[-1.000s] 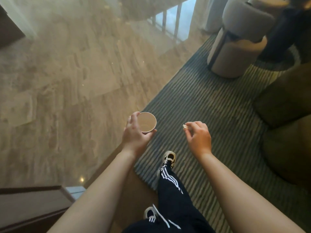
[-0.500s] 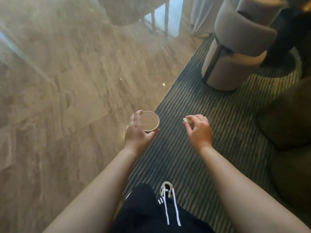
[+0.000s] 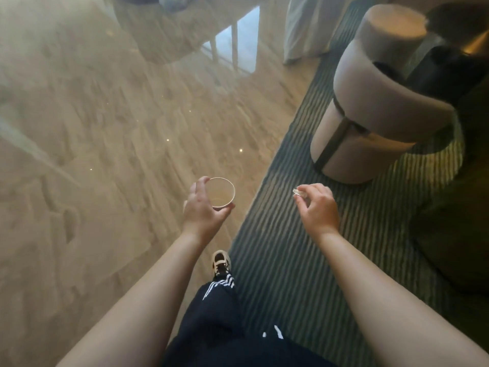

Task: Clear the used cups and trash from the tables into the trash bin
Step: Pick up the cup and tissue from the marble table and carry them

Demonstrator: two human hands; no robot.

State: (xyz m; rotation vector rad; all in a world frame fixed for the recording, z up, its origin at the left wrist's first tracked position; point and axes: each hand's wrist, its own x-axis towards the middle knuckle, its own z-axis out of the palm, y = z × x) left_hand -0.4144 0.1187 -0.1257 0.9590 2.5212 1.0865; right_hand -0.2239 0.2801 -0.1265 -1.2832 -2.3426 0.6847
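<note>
My left hand is wrapped around a paper cup, held upright over the polished floor, its open top facing me. A small crumpled white scrap of trash is pinched between the fingertips of my right hand, which hangs over the striped carpet. Both arms reach forward at waist height. No trash bin or table is in view.
A round beige armchair stands on the green striped carpet ahead to the right. Dark olive seating lines the right edge. Glossy stone floor spreads to the left. My leg and shoe are below, at the carpet's edge.
I have walked forward along the carpet's edge; the armchair is closer and larger. My feet have swapped stride. Both hands keep hold of the cup and the scrap.
</note>
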